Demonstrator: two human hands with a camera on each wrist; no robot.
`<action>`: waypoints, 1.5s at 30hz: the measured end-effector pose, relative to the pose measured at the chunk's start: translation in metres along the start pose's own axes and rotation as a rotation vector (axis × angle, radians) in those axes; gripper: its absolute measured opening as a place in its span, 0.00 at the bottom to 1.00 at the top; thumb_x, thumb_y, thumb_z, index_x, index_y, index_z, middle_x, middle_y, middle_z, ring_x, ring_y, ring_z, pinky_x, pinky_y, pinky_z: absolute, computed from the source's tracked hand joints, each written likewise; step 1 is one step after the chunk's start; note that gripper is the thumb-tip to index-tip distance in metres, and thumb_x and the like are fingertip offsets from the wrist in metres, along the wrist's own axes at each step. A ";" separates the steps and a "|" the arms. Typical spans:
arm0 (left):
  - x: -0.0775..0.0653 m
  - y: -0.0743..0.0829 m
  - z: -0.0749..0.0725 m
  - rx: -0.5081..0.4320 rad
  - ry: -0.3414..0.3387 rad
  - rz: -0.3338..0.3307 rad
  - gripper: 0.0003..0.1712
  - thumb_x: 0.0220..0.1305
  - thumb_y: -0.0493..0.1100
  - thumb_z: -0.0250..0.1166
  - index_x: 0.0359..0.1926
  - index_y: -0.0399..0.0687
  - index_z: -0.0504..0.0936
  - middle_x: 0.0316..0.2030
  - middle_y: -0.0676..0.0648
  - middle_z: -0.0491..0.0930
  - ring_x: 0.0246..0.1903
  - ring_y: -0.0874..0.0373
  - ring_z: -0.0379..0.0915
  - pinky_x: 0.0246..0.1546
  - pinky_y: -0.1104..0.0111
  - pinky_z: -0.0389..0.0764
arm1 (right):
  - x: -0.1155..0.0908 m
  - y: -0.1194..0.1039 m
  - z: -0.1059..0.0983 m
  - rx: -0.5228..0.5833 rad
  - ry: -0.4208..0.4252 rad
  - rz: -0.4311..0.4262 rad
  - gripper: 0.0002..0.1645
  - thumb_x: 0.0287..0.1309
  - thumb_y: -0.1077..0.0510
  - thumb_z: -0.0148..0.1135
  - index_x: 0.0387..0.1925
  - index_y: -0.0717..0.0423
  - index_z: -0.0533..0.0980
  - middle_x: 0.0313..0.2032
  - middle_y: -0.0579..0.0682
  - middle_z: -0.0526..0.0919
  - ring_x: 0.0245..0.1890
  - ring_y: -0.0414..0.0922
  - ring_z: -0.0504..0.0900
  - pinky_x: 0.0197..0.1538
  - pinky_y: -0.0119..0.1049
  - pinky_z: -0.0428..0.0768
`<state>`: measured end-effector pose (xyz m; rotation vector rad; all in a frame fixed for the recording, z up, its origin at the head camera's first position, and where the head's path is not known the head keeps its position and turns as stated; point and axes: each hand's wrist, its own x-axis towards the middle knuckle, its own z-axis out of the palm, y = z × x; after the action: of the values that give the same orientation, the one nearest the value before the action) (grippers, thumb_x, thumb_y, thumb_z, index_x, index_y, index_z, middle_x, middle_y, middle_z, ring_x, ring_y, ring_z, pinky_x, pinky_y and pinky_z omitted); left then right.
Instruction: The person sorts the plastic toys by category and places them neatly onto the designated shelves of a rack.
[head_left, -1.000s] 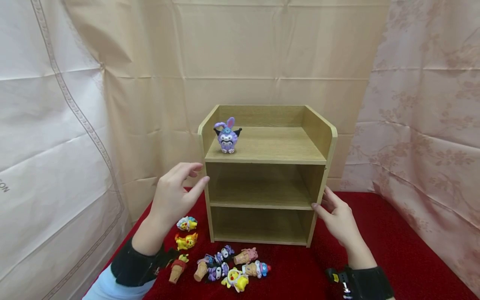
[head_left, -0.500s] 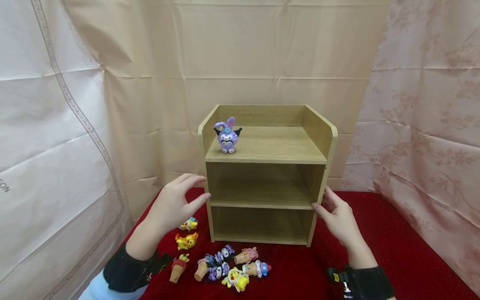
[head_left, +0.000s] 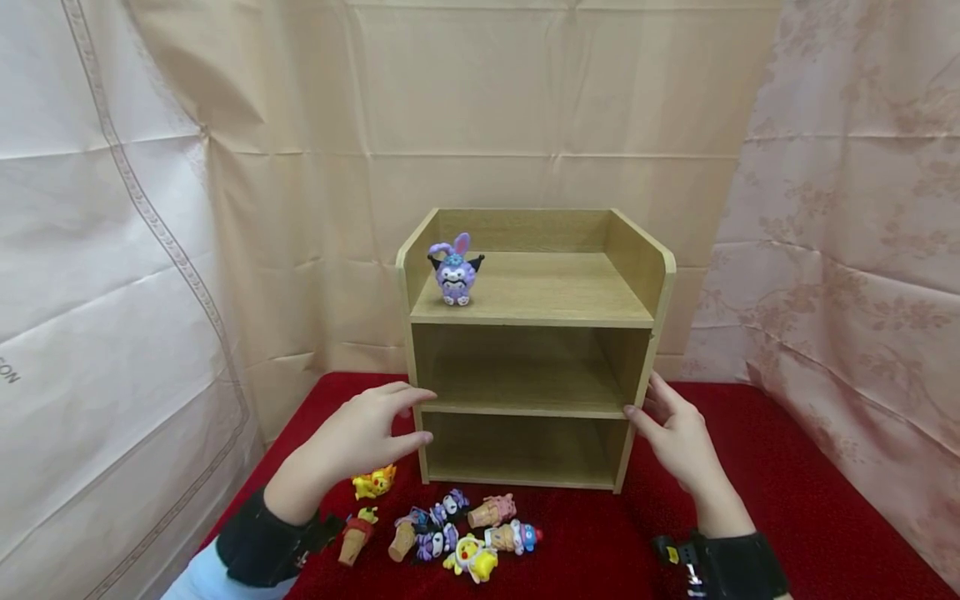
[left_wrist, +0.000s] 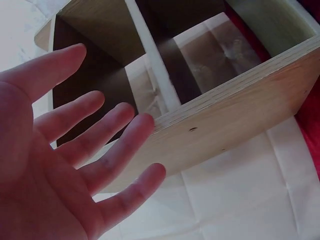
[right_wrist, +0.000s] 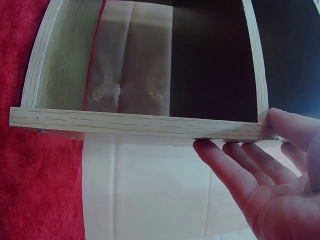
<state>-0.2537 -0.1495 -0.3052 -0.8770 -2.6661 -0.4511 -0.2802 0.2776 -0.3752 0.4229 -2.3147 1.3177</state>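
A light wooden shelf unit [head_left: 532, 320] with an open top and two compartments stands on the red cloth. On the left of its top board sits a purple bunny-eared figurine [head_left: 455, 279]. My left hand [head_left: 366, 433] hovers by the unit's left side, fingers spread and nothing held; in the left wrist view its palm and fingers [left_wrist: 132, 147] show against the side panel. My right hand [head_left: 675, 437] grips the right side panel: in the right wrist view the thumb [right_wrist: 295, 127] lies at the front edge and the fingers are along the outer face.
Several small figurines lie in front of the unit, among them a yellow one [head_left: 471, 558], a pink one with a cone base [head_left: 492, 511] and a red-topped one [head_left: 358, 536]. An orange-yellow figurine [head_left: 373, 482] lies below my left hand. Cloth curtains [head_left: 555, 100] hang behind.
My left hand has moved down along the unit's left side and now covers the blue-and-yellow figurine seen before. The right hand and the shelf unit have stayed put.
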 end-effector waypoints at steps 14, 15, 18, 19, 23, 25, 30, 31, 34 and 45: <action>0.005 0.001 0.031 -0.040 -0.193 0.027 0.27 0.54 0.52 0.71 0.56 0.55 0.78 0.39 0.57 0.77 0.25 0.70 0.69 0.24 0.71 0.76 | 0.000 -0.002 0.000 0.031 -0.002 -0.003 0.43 0.61 0.62 0.62 0.73 0.43 0.55 0.61 0.64 0.69 0.53 0.57 0.73 0.38 0.46 0.82; 0.005 0.002 0.033 -0.041 -0.207 0.028 0.27 0.54 0.52 0.71 0.55 0.55 0.79 0.39 0.57 0.78 0.25 0.70 0.69 0.24 0.72 0.75 | 0.000 -0.001 0.000 0.032 -0.001 -0.004 0.43 0.61 0.62 0.62 0.73 0.43 0.55 0.61 0.64 0.69 0.53 0.57 0.73 0.39 0.47 0.82; 0.007 0.003 0.040 -0.045 -0.244 0.024 0.25 0.54 0.52 0.71 0.54 0.56 0.80 0.40 0.55 0.79 0.24 0.71 0.69 0.23 0.72 0.75 | 0.000 -0.001 0.000 0.033 -0.001 -0.002 0.43 0.61 0.63 0.62 0.73 0.44 0.55 0.61 0.64 0.69 0.53 0.57 0.73 0.38 0.45 0.82; 0.008 0.003 0.041 -0.045 -0.251 0.024 0.25 0.54 0.52 0.71 0.54 0.55 0.80 0.41 0.54 0.79 0.24 0.70 0.69 0.22 0.72 0.75 | 0.000 0.000 0.000 0.031 0.000 -0.001 0.43 0.61 0.63 0.62 0.73 0.44 0.55 0.61 0.64 0.69 0.53 0.57 0.73 0.38 0.44 0.82; 0.011 0.003 0.047 -0.034 -0.279 0.012 0.25 0.53 0.52 0.71 0.53 0.55 0.81 0.42 0.53 0.80 0.25 0.68 0.69 0.24 0.71 0.76 | -0.001 -0.005 -0.001 0.026 -0.003 -0.010 0.42 0.62 0.63 0.61 0.73 0.44 0.54 0.61 0.64 0.69 0.53 0.57 0.73 0.38 0.44 0.82; 0.012 0.004 0.051 -0.015 -0.297 0.009 0.24 0.52 0.52 0.71 0.52 0.55 0.81 0.43 0.52 0.80 0.29 0.66 0.71 0.28 0.69 0.77 | -0.001 -0.008 -0.001 0.031 -0.005 -0.014 0.42 0.61 0.64 0.61 0.73 0.46 0.55 0.61 0.65 0.69 0.53 0.58 0.73 0.38 0.45 0.82; 0.014 0.005 0.062 0.019 -0.355 0.014 0.22 0.53 0.52 0.70 0.50 0.55 0.83 0.44 0.52 0.80 0.39 0.62 0.73 0.39 0.63 0.79 | 0.000 -0.004 0.000 0.037 -0.008 -0.004 0.42 0.61 0.63 0.62 0.73 0.45 0.54 0.61 0.64 0.68 0.53 0.57 0.73 0.38 0.43 0.83; 0.015 0.005 0.063 0.020 -0.367 0.017 0.21 0.54 0.52 0.70 0.50 0.55 0.83 0.44 0.52 0.79 0.40 0.62 0.73 0.40 0.63 0.79 | 0.000 -0.001 0.000 0.034 -0.009 -0.002 0.42 0.62 0.62 0.62 0.73 0.43 0.54 0.61 0.64 0.69 0.53 0.57 0.73 0.38 0.42 0.83; 0.016 0.006 0.067 0.019 -0.392 0.017 0.21 0.54 0.51 0.71 0.50 0.55 0.83 0.44 0.51 0.79 0.41 0.61 0.73 0.41 0.63 0.79 | 0.000 0.001 0.000 0.029 -0.009 -0.001 0.42 0.62 0.61 0.62 0.73 0.43 0.55 0.61 0.64 0.69 0.53 0.57 0.73 0.38 0.42 0.83; 0.020 0.007 0.082 0.062 -0.484 -0.021 0.23 0.52 0.51 0.72 0.51 0.54 0.83 0.45 0.51 0.80 0.44 0.59 0.73 0.42 0.61 0.79 | 0.001 0.002 -0.001 0.004 -0.010 -0.009 0.42 0.62 0.60 0.62 0.72 0.41 0.55 0.60 0.62 0.70 0.53 0.56 0.74 0.40 0.46 0.82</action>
<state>-0.2796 -0.1029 -0.3707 -1.0504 -3.1046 -0.1723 -0.2818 0.2795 -0.3756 0.4414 -2.3157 1.3188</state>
